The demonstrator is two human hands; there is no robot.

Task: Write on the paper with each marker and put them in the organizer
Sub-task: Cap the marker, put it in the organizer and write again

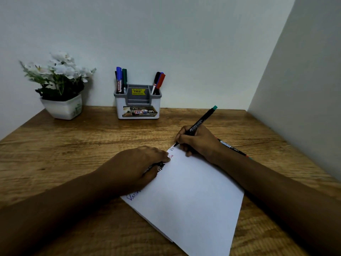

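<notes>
Paper (193,191) lies tilted under your hands. Your right hand (198,143) pinches one black marker (200,122), tip on the far corner, barrel slanting up-right. One organizer (138,106) stands beyond, to its left, holding about six stored markers (120,80). Your left hand (136,169) rests on the paper's edge; I can't tell its grip. Possibly two spare markers (232,147) lie by your right wrist.

White paper (193,191) flat, skewed. Black teal-ended marker (201,121) tilted, tip on paper's far corner. Another, second marker (232,147) flat beyond paper's right edge. Organizer (138,108) behind paper, part-filled.
</notes>
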